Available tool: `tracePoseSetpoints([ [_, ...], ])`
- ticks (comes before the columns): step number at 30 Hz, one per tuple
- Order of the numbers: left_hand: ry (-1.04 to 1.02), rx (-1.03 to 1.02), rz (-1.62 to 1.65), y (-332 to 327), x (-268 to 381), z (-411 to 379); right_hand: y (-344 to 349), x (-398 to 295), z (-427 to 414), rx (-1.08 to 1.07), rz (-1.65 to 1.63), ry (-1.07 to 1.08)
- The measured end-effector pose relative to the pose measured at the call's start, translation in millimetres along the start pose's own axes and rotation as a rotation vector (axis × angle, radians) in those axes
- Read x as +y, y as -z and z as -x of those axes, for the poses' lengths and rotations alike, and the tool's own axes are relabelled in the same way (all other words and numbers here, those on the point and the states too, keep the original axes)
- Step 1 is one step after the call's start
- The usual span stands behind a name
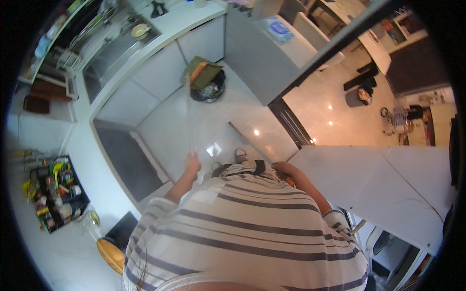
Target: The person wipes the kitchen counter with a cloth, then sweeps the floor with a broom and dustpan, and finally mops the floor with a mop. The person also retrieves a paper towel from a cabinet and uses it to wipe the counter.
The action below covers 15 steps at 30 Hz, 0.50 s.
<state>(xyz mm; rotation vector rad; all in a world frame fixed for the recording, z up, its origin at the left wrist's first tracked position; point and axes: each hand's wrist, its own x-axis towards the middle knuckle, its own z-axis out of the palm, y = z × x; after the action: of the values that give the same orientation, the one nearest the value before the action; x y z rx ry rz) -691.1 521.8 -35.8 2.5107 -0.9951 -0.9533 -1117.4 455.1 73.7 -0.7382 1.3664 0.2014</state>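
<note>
My left hand (193, 163) is closed around a long, pale, motion-blurred handle (189, 116). That handle runs up to a green dustpan-like piece (201, 72) with an orange strip, tilted over the top of a waste bin lined with a black bag (211, 91). Around a thin grey pole (251, 144) my right hand (284, 169) is closed, at my right side. The pole slants over the floor, its far end short of the bin. An orange part (290, 181) shows beside the right hand; whether it belongs to the pole, I cannot tell.
White cabinets and a counter with a sink (113, 62) stand left and ahead. A grey panel (251, 54) rises right of the bin. A dark sliding-door track (291, 122) crosses the floor. Close on my right is a white surface (375, 174); a pan (111, 254) lies at lower left.
</note>
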Motion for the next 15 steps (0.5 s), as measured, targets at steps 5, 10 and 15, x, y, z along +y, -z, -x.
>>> tracePoseSetpoints([
  [5,0.221,-0.336,0.711,98,24,53,-5,-23,25,0.074,-0.054,-0.052],
  [10,0.295,-0.449,0.642,195,20,88,-15,-49,65,0.009,-0.329,-0.013],
  [15,0.389,-0.568,0.744,235,30,142,-12,-41,62,-0.228,-0.854,-0.001],
])
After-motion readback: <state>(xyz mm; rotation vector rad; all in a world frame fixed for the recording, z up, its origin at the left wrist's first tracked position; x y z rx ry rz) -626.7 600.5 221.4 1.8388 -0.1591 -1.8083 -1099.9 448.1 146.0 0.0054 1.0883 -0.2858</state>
